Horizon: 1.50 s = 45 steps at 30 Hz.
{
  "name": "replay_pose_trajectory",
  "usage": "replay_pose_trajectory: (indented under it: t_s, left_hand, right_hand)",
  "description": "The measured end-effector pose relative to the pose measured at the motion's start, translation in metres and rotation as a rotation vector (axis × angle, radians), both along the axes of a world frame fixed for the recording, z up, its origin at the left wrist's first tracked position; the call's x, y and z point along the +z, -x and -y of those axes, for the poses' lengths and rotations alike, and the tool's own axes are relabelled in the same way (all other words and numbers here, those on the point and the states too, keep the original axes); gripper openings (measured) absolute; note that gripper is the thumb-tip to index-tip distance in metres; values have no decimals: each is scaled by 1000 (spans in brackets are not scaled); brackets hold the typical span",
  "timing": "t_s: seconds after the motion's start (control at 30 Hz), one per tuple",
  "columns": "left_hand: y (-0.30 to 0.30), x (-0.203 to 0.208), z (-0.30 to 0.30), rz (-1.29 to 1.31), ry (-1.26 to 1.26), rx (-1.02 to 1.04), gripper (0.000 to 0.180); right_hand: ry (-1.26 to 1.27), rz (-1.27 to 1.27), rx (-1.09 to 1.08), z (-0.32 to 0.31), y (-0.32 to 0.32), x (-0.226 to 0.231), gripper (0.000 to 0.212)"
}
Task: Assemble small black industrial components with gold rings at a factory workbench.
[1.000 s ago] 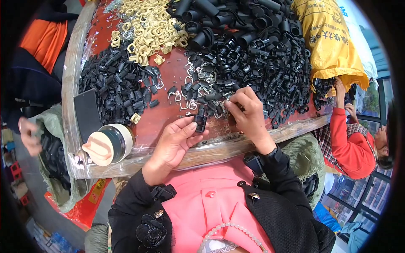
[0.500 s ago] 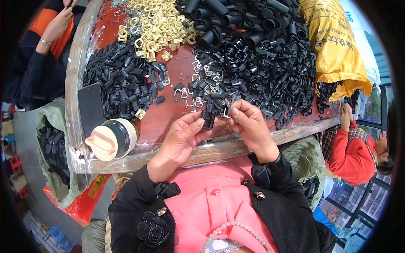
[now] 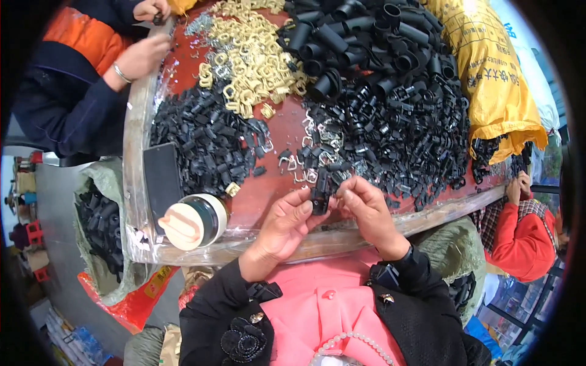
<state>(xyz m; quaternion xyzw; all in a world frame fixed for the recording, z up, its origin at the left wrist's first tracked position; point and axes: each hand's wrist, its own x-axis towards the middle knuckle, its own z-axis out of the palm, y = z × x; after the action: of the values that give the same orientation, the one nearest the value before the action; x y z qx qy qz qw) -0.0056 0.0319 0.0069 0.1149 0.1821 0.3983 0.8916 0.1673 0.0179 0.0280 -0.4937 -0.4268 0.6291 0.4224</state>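
Observation:
Between thumb and fingers, my left hand holds a small black plastic part upright above the table's near edge. Close on its right side, the thumb and forefinger of my right hand are pinched together. Whatever lies between those fingertips is too small or hidden to make out. Just beyond my hands lie bent silver wire clips and loose black pieces. A large heap of small black plastic parts spreads to the right, and a heap of black pieces lies to the left.
A lidded cup and a dark phone-like slab stand at the table's left. Farther back are cream plastic pieces and black tubes. A yellow sack lies right. Co-workers sit at left and right.
The whole view has shifted, so the table and things sit lower and farther right. My right fingertips have come closer to the black part in my left hand.

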Motion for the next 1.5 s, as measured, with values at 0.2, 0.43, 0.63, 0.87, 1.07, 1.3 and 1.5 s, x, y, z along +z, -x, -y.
replay_pose_trajectory:
  t_s: [0.2,0.43,0.63,0.87,1.07,1.3,1.5]
  left_hand:
    - [7,11,9,26,36,-64,32]
    - [12,10,12,-59,70,-75,32]
    - [17,12,10,-107,55,-57,30]
    - [31,23,21,-101,99,-19,26]
    - [52,41,33,-198,50,-29,26]
    - [66,62,43,-226,45,-33,25]
    - [70,63,49,-304,98,-62,24]
  right_hand:
    - [6,-61,117,1,1,15,9]
    - [-192,76,33,6,7,20,4]
    - [-517,483,111,-5,17,30,6]
    - [-842,597,108,-5,39,49,10]
    - [-957,746,238,8,58,70,10]
    - [-649,655,316,19,71,95,12]
    - [-1165,891,365,23,75,101,11]
